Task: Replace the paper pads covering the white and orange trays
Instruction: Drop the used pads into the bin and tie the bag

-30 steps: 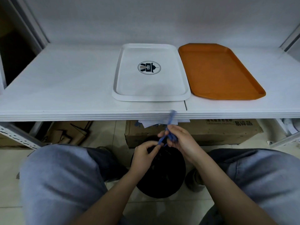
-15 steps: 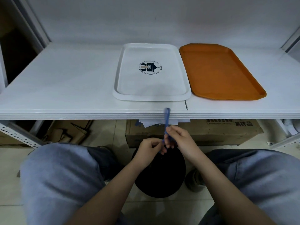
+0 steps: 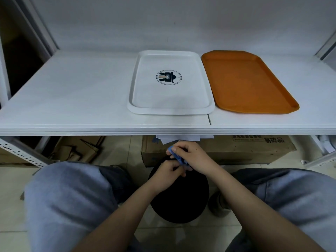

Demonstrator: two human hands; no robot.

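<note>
A white tray (image 3: 171,110) with a round dark logo lies on the white shelf, and an orange tray (image 3: 245,82) sits right beside it; both are bare inside. Below the shelf edge, white paper sheets (image 3: 181,138) stick out over a cardboard box. My right hand (image 3: 190,154) pinches a crumpled blue strip (image 3: 179,158), probably tape. My left hand (image 3: 166,172) grips the strip's lower end, just above a black bin (image 3: 179,200) between my knees.
The white shelf (image 3: 72,99) spans the view at chest height, with metal posts at both sides. A cardboard box (image 3: 245,151) stands on the floor behind the bin, and flattened cardboard (image 3: 78,150) lies at the left. My knees flank the bin.
The blue strip stood upright between my hands before. Now it is bunched up, and both hands have closed together over the black bin.
</note>
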